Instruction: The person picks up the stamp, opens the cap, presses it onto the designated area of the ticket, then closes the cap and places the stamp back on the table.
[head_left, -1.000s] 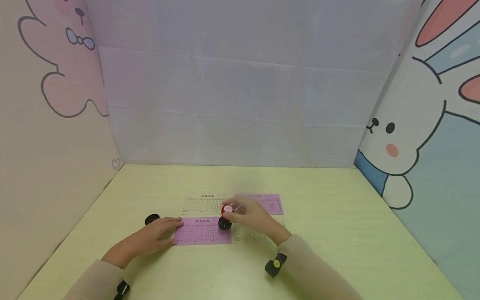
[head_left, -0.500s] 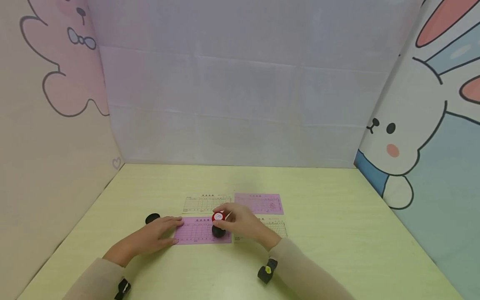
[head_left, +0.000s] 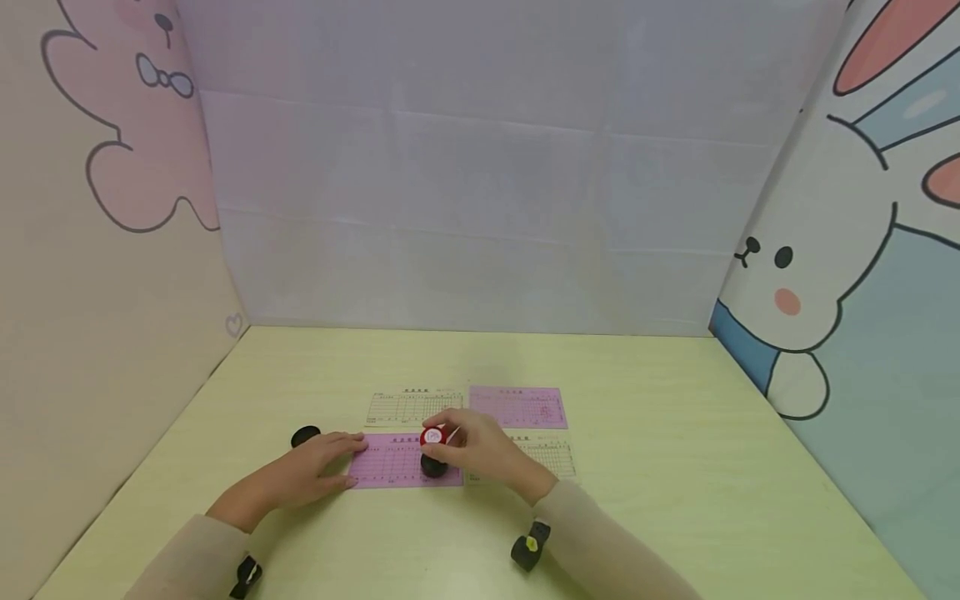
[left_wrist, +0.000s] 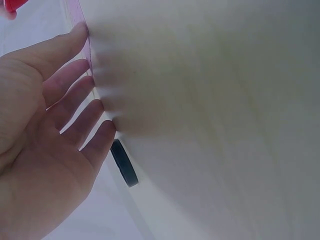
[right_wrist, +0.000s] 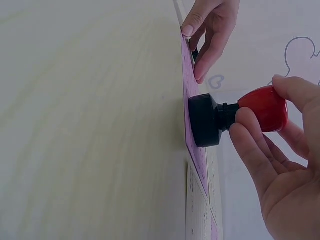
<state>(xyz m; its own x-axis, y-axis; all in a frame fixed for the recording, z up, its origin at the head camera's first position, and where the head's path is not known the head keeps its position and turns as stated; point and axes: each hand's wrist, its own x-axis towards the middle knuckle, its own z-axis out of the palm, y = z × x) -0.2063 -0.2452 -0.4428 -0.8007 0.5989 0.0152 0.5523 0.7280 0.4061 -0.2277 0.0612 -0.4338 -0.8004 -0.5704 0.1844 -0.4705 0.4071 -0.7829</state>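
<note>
My right hand pinches a round stamp between thumb and fingers. The stamp has a red handle and a wide black base; the right wrist view shows that base set against the near pink printed form. At that form's left edge, my left hand rests with its fingertips and thumb touching the paper, fingers spread and nearly straight. Beside the left hand lies a round black cap, which also shows on its edge near the little finger in the left wrist view.
A cream form and a second pink form with a red mark lie behind. Another cream form is at the right, partly under my right hand. Walls with cartoon prints border the pale table.
My right hand has carried the stamp left and toward me, from the near pink form's upper right corner further onto that form. My left hand stays in place.
</note>
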